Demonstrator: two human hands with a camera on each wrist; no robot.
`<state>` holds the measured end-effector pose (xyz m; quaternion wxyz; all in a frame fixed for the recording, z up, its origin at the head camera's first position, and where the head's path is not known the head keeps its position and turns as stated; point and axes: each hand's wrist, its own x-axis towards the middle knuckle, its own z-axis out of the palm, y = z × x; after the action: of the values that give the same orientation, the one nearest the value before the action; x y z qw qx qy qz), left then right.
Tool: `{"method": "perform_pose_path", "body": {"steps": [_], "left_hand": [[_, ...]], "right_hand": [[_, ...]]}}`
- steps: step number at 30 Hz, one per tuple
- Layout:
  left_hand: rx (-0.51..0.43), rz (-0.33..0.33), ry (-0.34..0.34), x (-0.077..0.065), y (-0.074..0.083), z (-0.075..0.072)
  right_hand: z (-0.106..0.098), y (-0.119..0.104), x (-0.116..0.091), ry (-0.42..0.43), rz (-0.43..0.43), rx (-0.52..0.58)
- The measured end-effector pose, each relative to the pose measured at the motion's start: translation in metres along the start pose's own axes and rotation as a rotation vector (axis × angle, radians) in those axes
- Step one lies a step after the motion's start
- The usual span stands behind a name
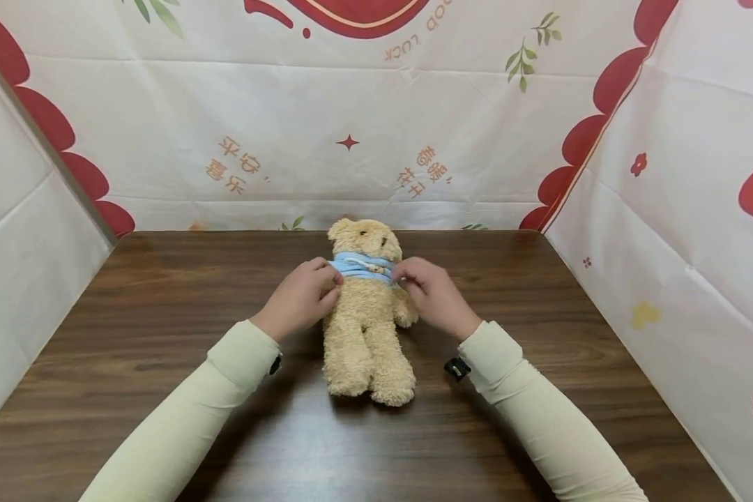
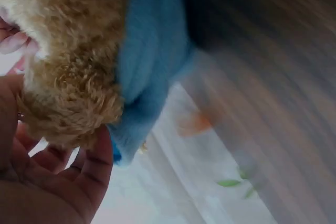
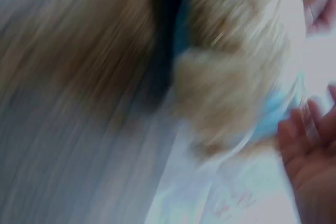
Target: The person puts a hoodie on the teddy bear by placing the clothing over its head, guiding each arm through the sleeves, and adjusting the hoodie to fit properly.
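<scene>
A tan teddy bear (image 1: 364, 314) lies on its back, head toward the back wall. A light blue hoodie (image 1: 358, 265) with a pale drawstring is bunched around its chest. My left hand (image 1: 304, 293) is at the bear's side by the hoodie's edge; in the left wrist view its fingers curl around a furry arm (image 2: 73, 111) beside the blue cloth. At the opposite edge of the hoodie is my right hand (image 1: 433, 293), its fingertips right at the cloth. The blurred right wrist view shows these fingers loosely bent, with a gap to the thumb, beside the bear's other arm (image 3: 220, 93).
A dark brown wooden table (image 1: 182, 293) lies beneath the bear. White printed cloth walls (image 1: 326, 104) with red scalloped borders rise behind it and on both sides. A small black device (image 1: 457, 368) is at my right sleeve cuff.
</scene>
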<state>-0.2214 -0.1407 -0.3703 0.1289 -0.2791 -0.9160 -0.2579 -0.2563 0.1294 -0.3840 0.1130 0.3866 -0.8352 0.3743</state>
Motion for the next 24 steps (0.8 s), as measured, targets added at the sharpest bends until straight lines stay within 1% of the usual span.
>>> {"method": "perform_pose_path", "body": {"steps": [1, 3, 5, 6, 8, 9, 12, 15, 17, 20, 24], "left_hand": [[0.001, -0.021, -0.018, -0.003, -0.003, 0.001], [0.007, -0.050, -0.033, -0.008, -0.009, 0.004], [0.009, -0.062, -0.033, -0.010, -0.013, 0.006], [0.028, -0.055, -0.031, -0.011, -0.014, 0.007], [0.089, -0.020, -0.012, -0.011, -0.014, 0.010], [0.130, 0.001, 0.002, -0.012, -0.014, 0.011], [0.240, 0.082, 0.060, -0.014, -0.012, 0.016], [0.291, 0.153, 0.122, -0.016, -0.012, 0.021], [0.305, 0.180, 0.143, -0.017, -0.012, 0.022], [0.305, 0.173, 0.149, -0.017, -0.013, 0.023], [0.263, 0.121, 0.112, -0.017, -0.013, 0.023]], "right_hand": [[-0.001, 0.004, -0.001, 0.008, 0.053, -0.032], [-0.001, 0.012, -0.004, -0.025, 0.142, -0.071], [0.000, 0.016, -0.004, -0.075, 0.190, -0.079], [0.001, 0.016, -0.004, -0.096, 0.195, -0.078], [0.005, 0.015, -0.002, -0.124, 0.172, -0.079], [0.007, 0.013, -0.001, -0.124, 0.152, -0.094], [0.014, 0.006, 0.000, -0.120, 0.053, -0.159], [0.020, 0.000, 0.001, -0.115, -0.061, -0.247], [0.023, -0.003, 0.001, -0.105, -0.096, -0.278], [0.027, -0.005, 0.002, -0.102, -0.085, -0.306], [0.028, -0.007, 0.004, -0.133, -0.054, -0.330]]}}
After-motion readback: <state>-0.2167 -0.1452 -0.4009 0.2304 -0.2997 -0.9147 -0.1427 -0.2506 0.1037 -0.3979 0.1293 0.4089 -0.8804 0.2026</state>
